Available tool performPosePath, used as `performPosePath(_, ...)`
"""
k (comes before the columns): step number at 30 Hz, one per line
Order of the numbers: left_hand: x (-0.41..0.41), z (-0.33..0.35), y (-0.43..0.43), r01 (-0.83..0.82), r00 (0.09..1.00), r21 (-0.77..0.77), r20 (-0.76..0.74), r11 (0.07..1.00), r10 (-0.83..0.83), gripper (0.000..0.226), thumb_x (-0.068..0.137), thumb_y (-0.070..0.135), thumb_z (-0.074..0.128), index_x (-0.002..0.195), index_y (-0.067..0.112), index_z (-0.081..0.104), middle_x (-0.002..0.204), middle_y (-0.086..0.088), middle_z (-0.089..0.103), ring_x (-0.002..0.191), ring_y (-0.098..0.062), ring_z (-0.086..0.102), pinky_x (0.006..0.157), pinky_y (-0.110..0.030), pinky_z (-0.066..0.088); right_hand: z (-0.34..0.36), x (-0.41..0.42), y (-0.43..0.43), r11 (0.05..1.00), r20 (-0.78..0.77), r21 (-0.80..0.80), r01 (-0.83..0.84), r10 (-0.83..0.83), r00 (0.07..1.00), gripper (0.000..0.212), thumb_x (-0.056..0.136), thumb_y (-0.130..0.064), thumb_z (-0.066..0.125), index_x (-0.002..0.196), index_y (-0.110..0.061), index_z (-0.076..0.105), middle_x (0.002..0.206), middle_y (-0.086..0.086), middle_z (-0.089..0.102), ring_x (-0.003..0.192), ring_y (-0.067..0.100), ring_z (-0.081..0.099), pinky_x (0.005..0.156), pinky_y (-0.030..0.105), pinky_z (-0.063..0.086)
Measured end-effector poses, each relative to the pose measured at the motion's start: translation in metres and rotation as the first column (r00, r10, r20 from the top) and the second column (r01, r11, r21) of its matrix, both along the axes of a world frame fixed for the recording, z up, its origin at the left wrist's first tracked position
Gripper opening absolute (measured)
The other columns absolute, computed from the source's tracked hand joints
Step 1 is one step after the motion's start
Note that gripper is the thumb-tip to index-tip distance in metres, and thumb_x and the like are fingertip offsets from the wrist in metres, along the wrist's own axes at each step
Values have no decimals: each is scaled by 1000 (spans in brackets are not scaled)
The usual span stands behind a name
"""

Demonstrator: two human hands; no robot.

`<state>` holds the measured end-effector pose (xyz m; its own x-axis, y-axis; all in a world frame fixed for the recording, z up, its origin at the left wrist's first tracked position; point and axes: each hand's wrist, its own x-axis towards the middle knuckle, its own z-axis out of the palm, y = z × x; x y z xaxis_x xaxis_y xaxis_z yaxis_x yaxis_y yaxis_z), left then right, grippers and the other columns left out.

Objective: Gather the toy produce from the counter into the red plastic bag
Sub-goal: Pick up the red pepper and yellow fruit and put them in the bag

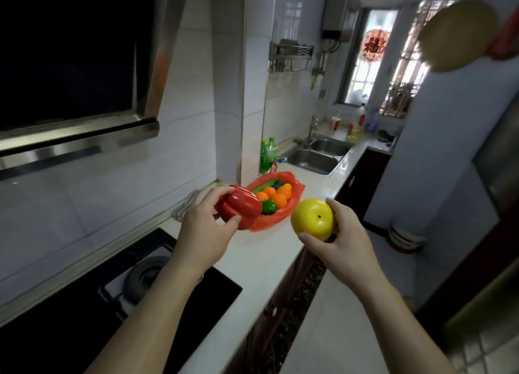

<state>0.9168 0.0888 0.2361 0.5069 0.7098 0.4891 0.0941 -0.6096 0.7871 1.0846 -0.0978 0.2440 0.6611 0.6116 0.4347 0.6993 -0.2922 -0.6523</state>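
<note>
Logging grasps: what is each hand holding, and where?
The left hand grips the red toy pepper, fingers on top, thumb underneath; right hand grips the yellow toy fruit by its right side.

I see the red plastic bag (293,205) with its mouth open upward and free air above it. The tiled wall corner (230,120) stands just behind its left side and the green bottles (268,152) just beyond it, closing those sides. Bare counter (261,258) lies between the bag and the hob (179,312), and on toward the sink (314,161). The red pepper (238,208) in my left hand (202,229) covers the bag's near-left rim. The yellow fruit (311,219) in my right hand (346,234) hangs off its right side.
</note>
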Motion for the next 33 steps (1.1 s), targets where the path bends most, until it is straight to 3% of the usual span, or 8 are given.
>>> performPosePath(6, 49, -9, 24, 41, 998, -10, -39, 999, -41, 53, 75, 10, 77, 113, 40, 57, 119, 9, 54, 106, -9, 58, 88, -31, 55, -14, 41, 13, 999, -13, -33, 43, -43, 999, 86, 65, -43, 81, 138, -23, 41, 129, -6, 48, 113, 10, 48, 89, 24, 39)
performPosePath(11, 103, -14, 30, 16, 995, 26, -96, 1000, -13, 50, 77, 14, 77, 116, 37, 57, 118, 10, 54, 106, -10, 56, 86, -28, 54, -20, 97, 21, 998, -23, -32, 51, -51, 998, 85, 66, -43, 81, 138, -22, 41, 130, -5, 47, 114, 10, 48, 91, 25, 39)
performPosePath(15, 154, -18, 31, -39, 992, 57, -120, 998, 45, 50, 77, 16, 77, 116, 39, 57, 115, 12, 54, 106, -9, 56, 86, -23, 50, -23, 155, 28, 1000, -35, -24, -4, 4, 999, 86, 67, -43, 80, 139, -24, 39, 131, -7, 45, 116, 10, 47, 92, 25, 39)
performPosePath(19, 206, -19, 30, -113, 986, 58, -118, 992, 119, 52, 76, 18, 76, 117, 42, 55, 113, 17, 52, 99, -8, 56, 90, -36, 54, -25, 217, 42, 996, -37, -34, -81, 80, 996, 86, 67, -44, 80, 139, -24, 38, 130, -7, 46, 116, 9, 47, 93, 25, 39)
performPosePath(27, 261, -21, 46, -250, 961, 37, -113, 967, 253, 54, 74, 14, 76, 116, 41, 56, 113, 16, 52, 104, -6, 55, 91, -36, 53, -25, 294, 87, 973, -47, -40, -225, 223, 974, 81, 67, -42, 80, 136, -30, 40, 115, -17, 42, 106, 3, 45, 87, 23, 39)
performPosePath(30, 272, -26, 65, -286, 947, 25, -147, 958, 287, 55, 75, 13, 76, 118, 41, 56, 116, 15, 52, 106, -9, 56, 92, -32, 52, -28, 308, 114, 962, -59, -35, -272, 270, 961, 80, 68, -40, 81, 136, -29, 41, 116, -18, 40, 107, 3, 45, 89, 25, 41)
performPosePath(33, 283, -34, 91, -318, 933, 43, -164, 947, 321, 53, 76, 12, 76, 119, 35, 57, 116, 13, 52, 105, -8, 56, 87, -14, 43, -37, 321, 146, 952, -48, -48, -303, 300, 953, 79, 67, -40, 81, 135, -27, 42, 120, -16, 42, 114, 8, 45, 95, 29, 42)
